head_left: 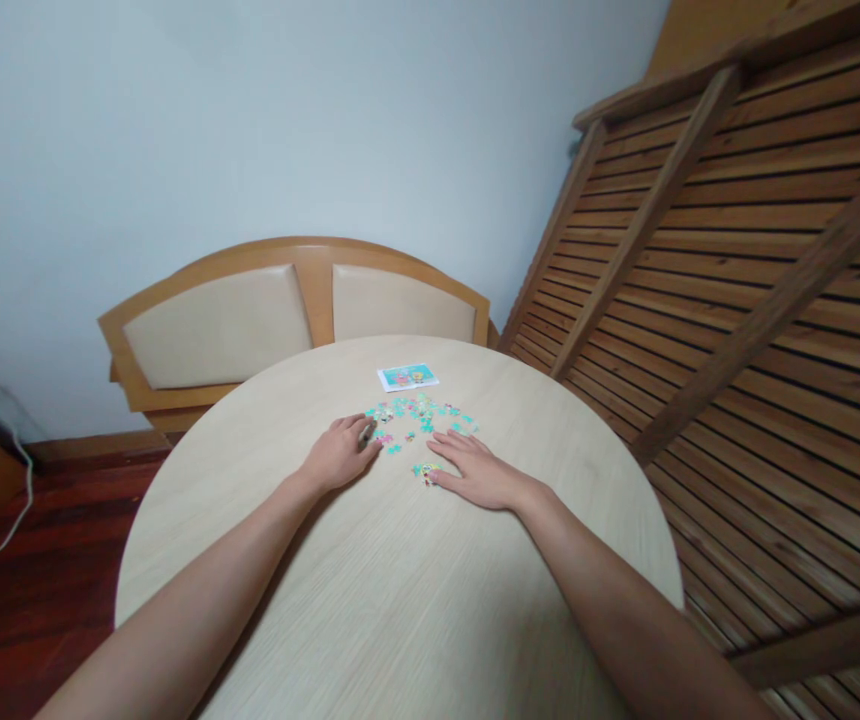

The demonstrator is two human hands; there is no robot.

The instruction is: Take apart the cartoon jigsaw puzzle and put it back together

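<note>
Loose jigsaw pieces [400, 408], mostly turquoise with some pink and yellow, lie scattered on the round table. My left hand [341, 452] rests at the left edge of the scatter, fingers apart, close to a pink piece [384, 438]. On the right, my right hand [481, 470] lies low over the table with its fingers spread. Its thumb touches or hovers by a small joined cluster of yellow and turquoise pieces [425, 471]. Behind the pieces is a picture card [407, 377] showing cartoon figures on turquoise. What lies under the palms is hidden.
The pale wooden table [370, 600] has a curved edge. A padded headboard [220, 325] stands behind it, against the wall. Wooden slats [700, 260] lean close on the right. At far left a white cable [25, 480] hangs down to the red-brown floor [25, 620].
</note>
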